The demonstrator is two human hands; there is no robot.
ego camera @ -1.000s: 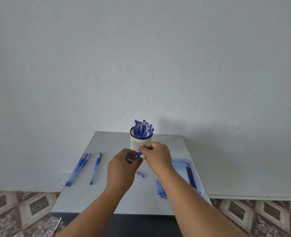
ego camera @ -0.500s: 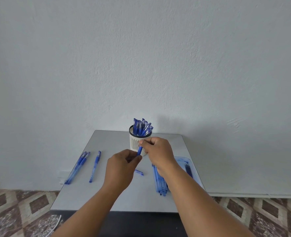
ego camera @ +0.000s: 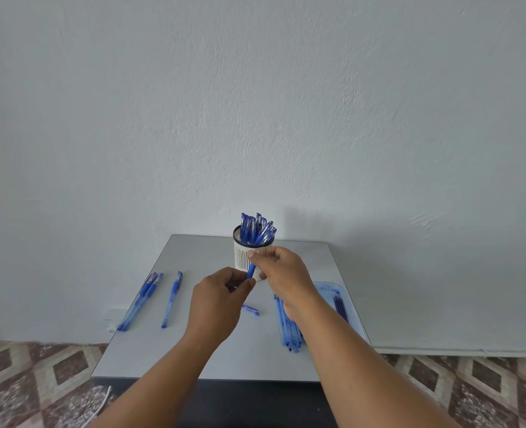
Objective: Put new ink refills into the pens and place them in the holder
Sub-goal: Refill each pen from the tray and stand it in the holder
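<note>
Both hands are on one blue pen (ego camera: 250, 271) here: the left hand (ego camera: 221, 299) pinches its lower end, the right hand (ego camera: 281, 270) grips the upper part, fingers curled round it. It looks like the barrel is being screwed together over a fresh refill. Just beyond the right hand's knuckles stands the white pen holder (ego camera: 245, 254), already crowded. A loose cap (ego camera: 250, 310) lies just under the left hand's fingers. Next, by my reckoning: cap it, then lift it into the holder.
</note>
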